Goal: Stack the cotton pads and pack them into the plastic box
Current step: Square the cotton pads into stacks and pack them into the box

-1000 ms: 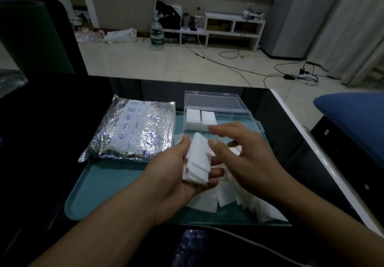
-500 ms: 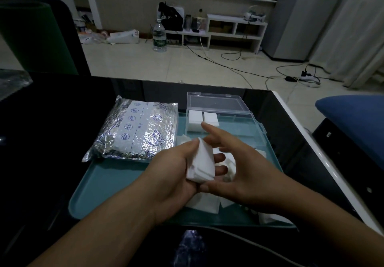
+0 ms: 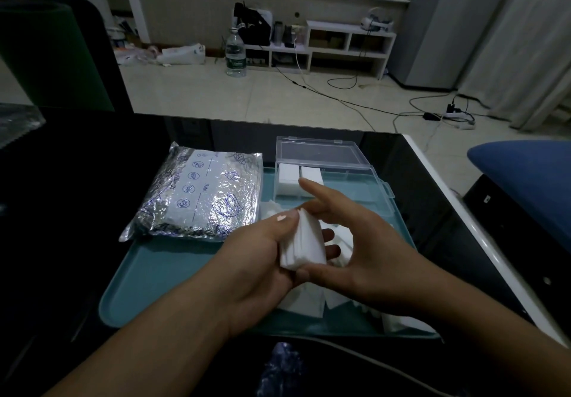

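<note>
My left hand [image 3: 256,260] grips a small stack of white cotton pads [image 3: 304,242] between thumb and fingers, above the teal tray [image 3: 160,276]. My right hand [image 3: 364,254] cups the stack's right side, its thumb under the lower end and its index finger stretched toward the box. The clear plastic box [image 3: 355,186] stands open at the tray's far right, its lid [image 3: 318,150] folded back, with two white pad stacks [image 3: 296,180] in its left end. Loose cotton pads [image 3: 312,304] lie on the tray beneath and right of my hands, partly hidden.
A crinkled silver foil pouch [image 3: 200,195] lies on the tray's far left. The tray sits on a black glossy table [image 3: 61,195] with a white edge on the right. A blue seat [image 3: 531,174] stands to the right.
The fanned pads in my left hand have been squared into a compact stack. My right hand moved from over the pads to their right side, thumb underneath.
</note>
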Demonstrator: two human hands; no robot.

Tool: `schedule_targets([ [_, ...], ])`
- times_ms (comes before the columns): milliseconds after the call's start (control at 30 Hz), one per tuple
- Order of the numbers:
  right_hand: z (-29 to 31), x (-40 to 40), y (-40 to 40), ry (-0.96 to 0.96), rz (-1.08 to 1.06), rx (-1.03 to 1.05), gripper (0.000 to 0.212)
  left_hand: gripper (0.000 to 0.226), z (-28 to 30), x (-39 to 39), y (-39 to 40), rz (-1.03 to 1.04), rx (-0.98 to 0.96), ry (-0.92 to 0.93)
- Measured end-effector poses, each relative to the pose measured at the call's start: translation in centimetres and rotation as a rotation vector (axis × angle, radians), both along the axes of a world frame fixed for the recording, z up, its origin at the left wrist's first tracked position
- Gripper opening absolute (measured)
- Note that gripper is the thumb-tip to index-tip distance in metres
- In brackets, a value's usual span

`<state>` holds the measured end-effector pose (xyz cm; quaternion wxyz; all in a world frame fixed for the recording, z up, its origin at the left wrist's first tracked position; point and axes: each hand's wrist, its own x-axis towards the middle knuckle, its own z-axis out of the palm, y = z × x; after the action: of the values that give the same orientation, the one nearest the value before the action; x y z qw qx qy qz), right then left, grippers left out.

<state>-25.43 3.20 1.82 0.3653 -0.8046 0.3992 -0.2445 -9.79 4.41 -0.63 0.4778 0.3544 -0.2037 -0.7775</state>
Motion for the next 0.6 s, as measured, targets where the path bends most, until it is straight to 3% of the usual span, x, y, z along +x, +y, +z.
schedule_targets([
  [333,-0.4,-0.1,-0.4,-0.032,-0.006,0.005,0.1,0.032,0.9,-0.5,0.7,0.074,-0.099,-0.076],
  [600,-0.4,-0.3,-0.6,-0.05,-0.016,-0.013,0.097,0.038,0.8,-0.1,0.5,-0.038,-0.084,0.052],
])
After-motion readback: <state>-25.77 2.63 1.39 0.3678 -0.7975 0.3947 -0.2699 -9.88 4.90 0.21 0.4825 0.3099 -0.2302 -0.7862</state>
